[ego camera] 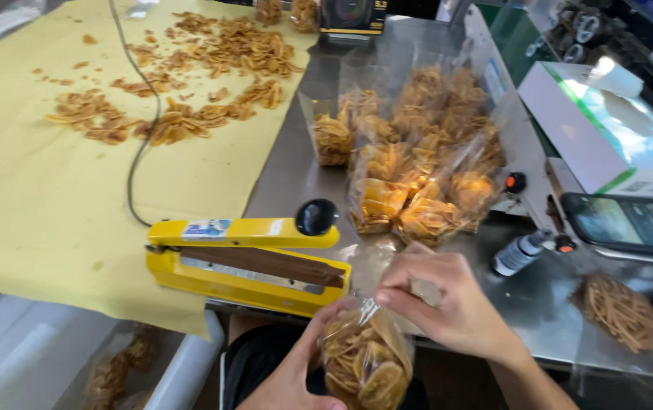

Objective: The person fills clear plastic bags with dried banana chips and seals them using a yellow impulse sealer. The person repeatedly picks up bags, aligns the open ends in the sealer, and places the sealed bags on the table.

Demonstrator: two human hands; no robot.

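Both my hands hold a clear plastic bag of golden chips point(364, 361) at the near edge of the steel table. My left hand point(292, 380) cups the bag from below and the left. My right hand point(448, 300) pinches the bag's open top just right of the yellow heat sealer point(246, 254). The sealer's arm with its black knob point(316, 216) is raised, and the bag's top lies near its open jaw.
Several filled chip bags point(417, 159) stand on the steel table point(296, 163) behind the sealer. Loose chips point(189, 83) lie on yellow paper point(37, 205) at left, crossed by a black cord. A phone point(626, 224), a small bottle point(520, 253), a white box point(607, 129) and another bag point(622, 311) sit right.
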